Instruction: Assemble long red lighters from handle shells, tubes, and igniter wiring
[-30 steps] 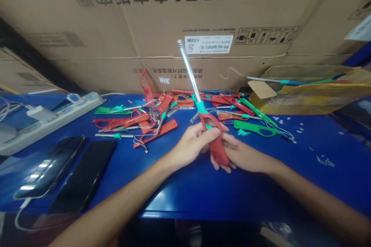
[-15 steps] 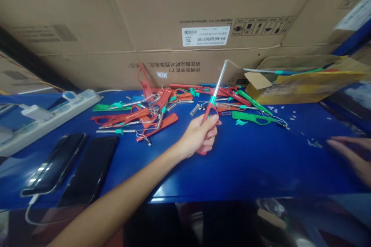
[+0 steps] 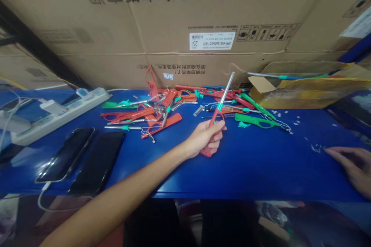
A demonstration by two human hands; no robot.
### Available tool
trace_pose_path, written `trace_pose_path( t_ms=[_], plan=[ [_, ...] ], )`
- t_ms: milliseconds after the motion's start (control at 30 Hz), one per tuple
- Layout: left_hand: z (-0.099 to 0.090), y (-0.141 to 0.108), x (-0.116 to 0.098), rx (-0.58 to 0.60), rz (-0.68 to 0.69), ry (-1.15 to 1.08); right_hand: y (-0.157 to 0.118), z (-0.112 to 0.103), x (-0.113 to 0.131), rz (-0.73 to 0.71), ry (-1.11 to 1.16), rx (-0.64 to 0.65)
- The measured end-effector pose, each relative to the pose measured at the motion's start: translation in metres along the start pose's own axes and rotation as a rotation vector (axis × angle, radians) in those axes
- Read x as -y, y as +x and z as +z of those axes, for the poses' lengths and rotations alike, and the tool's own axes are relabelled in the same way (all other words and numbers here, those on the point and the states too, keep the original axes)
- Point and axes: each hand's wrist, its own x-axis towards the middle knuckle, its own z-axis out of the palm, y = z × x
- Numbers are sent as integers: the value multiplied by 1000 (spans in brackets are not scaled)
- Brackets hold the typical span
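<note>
In the middle of the head view my left hand (image 3: 209,137) is closed around the red handle of a long-necked lighter (image 3: 216,115). Its silver metal tube tilts up and to the right, with a green collar at the base and a thin wire curling from the tip. At the right edge, my right hand (image 3: 350,164) rests low over the table, thumb and finger tips close together beside small white bits (image 3: 316,148). Whatever is between those tips is too small to make out. Behind the left hand lie loose lighter parts: red handle shells (image 3: 168,125) and a green shell (image 3: 256,120).
A blue table (image 3: 255,170) carries everything. A large cardboard box (image 3: 162,27) stands along the back. An open yellow-taped carton (image 3: 290,94) with lighters on it is at back right. Two phones (image 3: 97,162) and a white power strip (image 3: 62,114) lie on the left.
The whole view has shifted, so the scene sits a little further right. My left hand still grips the lighter; my right fingertips are now closer to the white bits.
</note>
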Motion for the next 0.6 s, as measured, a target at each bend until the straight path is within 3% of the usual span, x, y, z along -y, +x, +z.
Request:
trace_pose_path(
  t_ms=[100,267,500,600],
  plan=[
    [0,1,0,-1,4,5,-4,4,1,21,-27,3],
    [-1,1,-1,-2,24,1,-8,0,14,12,-8,-98],
    [-3,2,0,-1,27,-6,-4,-17,37,231,68,62],
    [-3,3,1,0,31,13,-4,-25,48,214,141,79]
  ],
)
